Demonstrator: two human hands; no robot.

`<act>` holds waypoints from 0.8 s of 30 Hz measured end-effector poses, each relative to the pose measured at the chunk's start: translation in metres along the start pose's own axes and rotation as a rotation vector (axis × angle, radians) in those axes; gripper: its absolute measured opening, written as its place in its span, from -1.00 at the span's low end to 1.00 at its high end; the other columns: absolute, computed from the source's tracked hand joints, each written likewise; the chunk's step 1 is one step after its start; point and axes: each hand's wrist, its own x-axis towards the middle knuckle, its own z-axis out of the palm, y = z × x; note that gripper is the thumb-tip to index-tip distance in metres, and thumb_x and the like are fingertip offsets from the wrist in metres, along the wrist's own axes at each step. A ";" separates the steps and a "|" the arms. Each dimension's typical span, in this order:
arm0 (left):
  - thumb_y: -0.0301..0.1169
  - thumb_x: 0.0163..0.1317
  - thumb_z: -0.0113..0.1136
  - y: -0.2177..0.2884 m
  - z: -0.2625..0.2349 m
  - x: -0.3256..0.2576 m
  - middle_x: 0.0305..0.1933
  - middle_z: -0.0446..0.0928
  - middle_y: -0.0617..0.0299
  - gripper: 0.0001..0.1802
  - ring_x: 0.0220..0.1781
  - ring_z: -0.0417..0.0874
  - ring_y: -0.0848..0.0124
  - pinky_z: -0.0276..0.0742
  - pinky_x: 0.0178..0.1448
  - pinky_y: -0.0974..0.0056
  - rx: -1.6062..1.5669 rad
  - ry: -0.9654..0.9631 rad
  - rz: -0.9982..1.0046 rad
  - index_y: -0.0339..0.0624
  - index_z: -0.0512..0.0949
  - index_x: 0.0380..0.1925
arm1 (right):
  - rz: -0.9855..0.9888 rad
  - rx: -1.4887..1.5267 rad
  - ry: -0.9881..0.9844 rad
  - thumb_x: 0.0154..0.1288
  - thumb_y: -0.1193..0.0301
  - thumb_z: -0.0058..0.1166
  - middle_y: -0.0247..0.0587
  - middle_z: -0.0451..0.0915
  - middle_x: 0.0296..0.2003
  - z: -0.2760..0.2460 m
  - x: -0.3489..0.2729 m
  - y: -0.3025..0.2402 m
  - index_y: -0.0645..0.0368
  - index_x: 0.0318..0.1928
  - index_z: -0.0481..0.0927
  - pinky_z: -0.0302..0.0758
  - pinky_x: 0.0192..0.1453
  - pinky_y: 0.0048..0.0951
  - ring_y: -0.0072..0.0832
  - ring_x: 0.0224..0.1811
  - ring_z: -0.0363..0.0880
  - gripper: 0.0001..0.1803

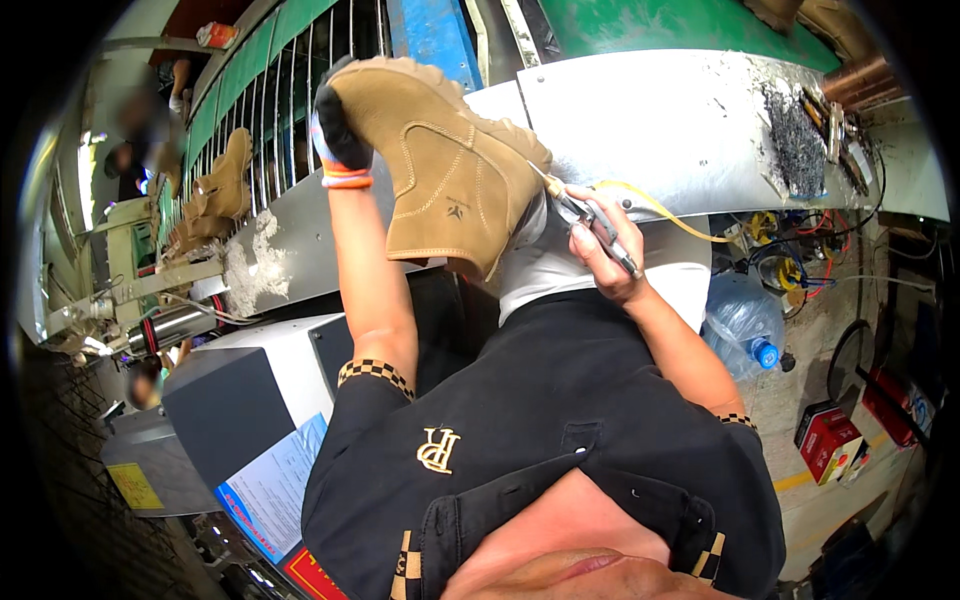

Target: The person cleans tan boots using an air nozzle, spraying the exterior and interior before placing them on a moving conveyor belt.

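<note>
Left hand (338, 135) in a dark glove with an orange cuff, closed around the toe end of a tan boot (440, 165). Boot held up in the air, sole side tipped up and away, just above the grey metal bench (680, 130). Right hand (600, 255) bare, closed tight around a thin metal tool (590, 225). Tip of the tool touching the heel end of the boot. Yellow hose (665, 212) running from the tool out to the right. White apron (590, 262) under the right hand, black shirt below it.

More tan boots (222, 180) sitting in a row on a green rack (250, 60) to the left, well apart from the held boot. Pile of dark grey scraps (795, 145) on the far right of the bench. Big clear water bottle (745, 320) with a blue cap lying on the floor to the right. Small red box (828, 440) on the floor near it. Grey machine (230, 410) low on the left, with a paper sheet (275, 485) stuck on its side.
</note>
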 end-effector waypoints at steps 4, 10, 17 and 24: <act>0.30 0.30 -0.09 -0.025 -0.038 -0.036 0.21 0.52 0.04 -0.21 0.22 0.54 0.10 0.42 0.34 -0.03 -0.318 0.105 -0.250 -0.19 0.47 0.16 | 0.043 0.114 0.013 0.34 0.45 0.04 -0.28 0.61 -0.24 0.006 0.001 0.000 0.23 0.18 0.49 0.43 -0.18 -0.55 -0.64 -0.34 0.47 -0.59; 0.17 0.32 0.08 -0.015 -0.039 -0.109 0.14 0.57 0.07 -0.28 0.12 0.61 0.17 0.50 0.28 0.06 -0.337 0.553 -0.431 -0.31 0.48 0.13 | -0.027 0.176 -0.019 0.42 0.49 -0.04 -0.43 0.41 -0.44 0.020 0.017 0.004 0.27 0.28 0.37 0.25 -0.41 -0.67 -0.77 -0.49 0.29 -0.56; 0.08 0.37 0.05 0.017 -0.013 -0.172 0.37 0.36 0.05 -0.27 0.36 0.41 0.12 0.34 0.43 -0.02 -0.288 0.534 -0.499 -0.20 0.28 0.35 | -0.154 0.032 0.055 0.34 0.48 0.03 -0.36 0.53 -0.34 0.035 0.035 0.014 0.27 0.19 0.46 0.39 -0.27 -0.61 -0.70 -0.41 0.40 -0.59; 0.26 0.31 0.01 0.055 0.027 -0.229 0.33 0.40 0.10 -0.17 0.30 0.49 0.16 0.62 0.13 0.02 0.127 0.512 -0.900 -0.06 0.25 0.38 | -0.083 0.085 0.034 0.33 0.43 0.06 -0.30 0.56 -0.33 0.041 0.037 0.016 0.22 0.19 0.47 0.43 -0.17 -0.54 -0.64 -0.35 0.45 -0.58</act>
